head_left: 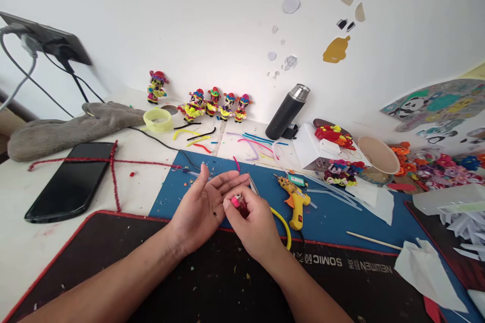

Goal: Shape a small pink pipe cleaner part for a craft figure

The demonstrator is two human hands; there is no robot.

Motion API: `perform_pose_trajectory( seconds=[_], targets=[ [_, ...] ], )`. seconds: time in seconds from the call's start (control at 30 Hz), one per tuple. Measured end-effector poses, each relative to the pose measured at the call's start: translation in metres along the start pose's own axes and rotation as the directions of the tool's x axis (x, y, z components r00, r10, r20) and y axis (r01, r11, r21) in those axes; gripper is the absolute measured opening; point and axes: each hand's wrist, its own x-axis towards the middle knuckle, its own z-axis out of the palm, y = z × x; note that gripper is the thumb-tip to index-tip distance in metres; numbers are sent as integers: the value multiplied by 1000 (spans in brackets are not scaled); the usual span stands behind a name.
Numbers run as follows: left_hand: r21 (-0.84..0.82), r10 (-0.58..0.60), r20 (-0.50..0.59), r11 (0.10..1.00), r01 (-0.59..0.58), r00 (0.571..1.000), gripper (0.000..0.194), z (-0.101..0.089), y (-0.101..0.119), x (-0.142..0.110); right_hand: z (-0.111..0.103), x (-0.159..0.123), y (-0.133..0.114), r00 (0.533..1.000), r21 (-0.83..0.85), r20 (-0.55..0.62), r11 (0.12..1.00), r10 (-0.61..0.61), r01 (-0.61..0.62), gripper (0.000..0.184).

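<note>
- Left hand: palm up, fingers and thumb spread loosely, nothing gripped; a small dark speck on the palm.
- Right hand: fingers curled in, thumb and forefinger pinching a small pink-and-red piece; most of it hidden by the fingers.
- The piece sits in front of the left hand's fingers, above the near edge of the blue mat. Whether the two hands touch, cannot tell.
- Below the forearms: black mat, red-edged, lettered at right, flecked with scraps.
- Just beyond the right hand: a thick yellow stem, curved, partly hidden behind it.
- Right of that, on the blue mat: yellow glue gun, nozzle pointing away and left; clear sticks near it.
- Left, on the white surface: black phone, with fuzzy dark red stems crossing at its edge.
- Far side, by the wall: small colourful figures, four grouped, one apart to the left; loose coloured stems lie in front. Dark flask to their right, tilted in view.
- Right: thin wooden stick beside crumpled white paper.
</note>
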Motion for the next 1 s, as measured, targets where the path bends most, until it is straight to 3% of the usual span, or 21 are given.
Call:
perform_pose_trajectory(
  seconds=[0.53,1.0],
  targets=[
    [-15,-18,11,1000,18,1000,66,-2,-4,1,6,-2,6,999,-235,45,972,-13,24,6],
    [-58,-40,-25,998,38,999,64,-2,1,1,1,-2,3,999,-280,32,959,-33,41,11]
  ],
)
